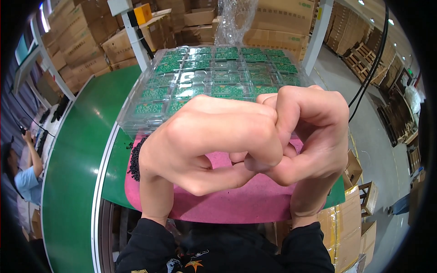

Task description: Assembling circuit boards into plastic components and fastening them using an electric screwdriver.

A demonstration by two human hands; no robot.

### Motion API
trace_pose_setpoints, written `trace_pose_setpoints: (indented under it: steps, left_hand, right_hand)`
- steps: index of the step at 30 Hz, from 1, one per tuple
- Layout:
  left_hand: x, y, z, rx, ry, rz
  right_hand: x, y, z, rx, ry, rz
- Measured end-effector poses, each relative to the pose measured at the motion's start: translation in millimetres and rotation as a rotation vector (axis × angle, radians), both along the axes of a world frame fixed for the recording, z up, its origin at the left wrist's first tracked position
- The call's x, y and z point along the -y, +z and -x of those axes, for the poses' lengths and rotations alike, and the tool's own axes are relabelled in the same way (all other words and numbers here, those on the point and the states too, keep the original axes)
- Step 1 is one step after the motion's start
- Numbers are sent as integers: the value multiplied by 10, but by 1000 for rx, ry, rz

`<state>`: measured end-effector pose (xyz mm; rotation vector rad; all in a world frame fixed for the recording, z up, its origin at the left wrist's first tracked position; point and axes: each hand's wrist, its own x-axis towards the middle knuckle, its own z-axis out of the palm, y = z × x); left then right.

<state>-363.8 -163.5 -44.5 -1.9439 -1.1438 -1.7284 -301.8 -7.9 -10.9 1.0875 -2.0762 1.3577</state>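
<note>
Close in front of me, my left hand (205, 141) and my right hand (316, 132) meet above a pink mat (205, 207). The fingers of both are curled in, with the fingertips pressed together where the hands touch. Whatever they pinch, if anything, is hidden behind the fingers. By my left wrist, a heap of small black parts (135, 161) lies at the mat's left edge. Beyond my hands stands a clear plastic tray (132, 119) divided into compartments, holding several green circuit boards (227, 90). My hands cover part of its near side.
A green conveyor or bench surface (77, 150) runs along the left behind a metal rail (107, 157). Cardboard boxes (277, 20) are stacked at the back, and more boxes (343, 227) stand low on the right. A person in blue (29, 182) sits far left. Black cables (375, 68) hang at the right.
</note>
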Motion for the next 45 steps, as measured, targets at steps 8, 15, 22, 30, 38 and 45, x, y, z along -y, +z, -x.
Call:
trace_pose_setpoints:
  steps: [8, 15, 22, 30, 38, 45]
  left_hand:
    - [23, 52, -3, -27, 28, 36]
    - [-7, 67, -4, -40, 177, -15]
    - [-41, 39, 4, 7, 171, -51]
    - [-79, 74, -17, -81, 210, -95]
    - [-49, 95, -3, -185, 501, -92]
    - [-100, -29, -36, 58, 593, -157]
  right_hand:
    - [-43, 48, 37, -24, 66, -59]
    - [-43, 32, 64, -35, 36, 11]
    - [-42, 47, 40, -22, -4, 5]
    - [-50, 48, 72, -46, 44, 21]
    - [-19, 99, 48, -102, -140, 8]
    - [-27, 15, 247, -173, -103, 165]
